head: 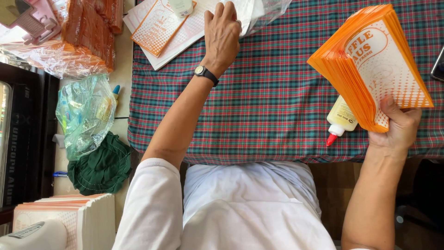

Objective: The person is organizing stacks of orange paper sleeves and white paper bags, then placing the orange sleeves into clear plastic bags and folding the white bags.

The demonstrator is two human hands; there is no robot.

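Note:
My right hand [397, 127] grips a thick stack of orange-and-white printed paper bags [370, 65], held up above the plaid cloth [268, 106]. A glue bottle with a red tip [340, 121] lies on the cloth just left of that hand, partly behind the stack. My left hand [223, 32], with a black wristwatch [205, 74], reaches to the far side and rests on a clear plastic wrapper [259, 11] beside loose flat bags [159, 28]. Whether its fingers pinch the plastic, I cannot tell.
Wrapped bundles of orange bags [88, 32] and a pink device [27, 18] sit at the far left. A clear plastic bag of small items [85, 115] and green cloth [101, 169] lie left of the table. More bag stacks [64, 217] stand near left. A phone edge [438, 65] shows right.

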